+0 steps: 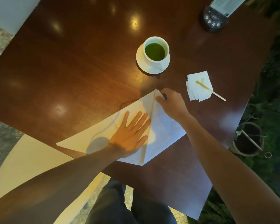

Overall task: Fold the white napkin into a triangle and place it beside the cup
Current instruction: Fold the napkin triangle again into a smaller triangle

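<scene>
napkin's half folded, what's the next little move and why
Probably bring the right hand with its pinched corner across the crease, since the left hand already presses the white napkin flat and the cup stands just beyond.

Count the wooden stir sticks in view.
2. One stir stick lies across the small paper napkins right of the cup; another leans in the pot off the table's right edge.

Café, wooden table (71,65), cup (155,51) (green drink)
</scene>
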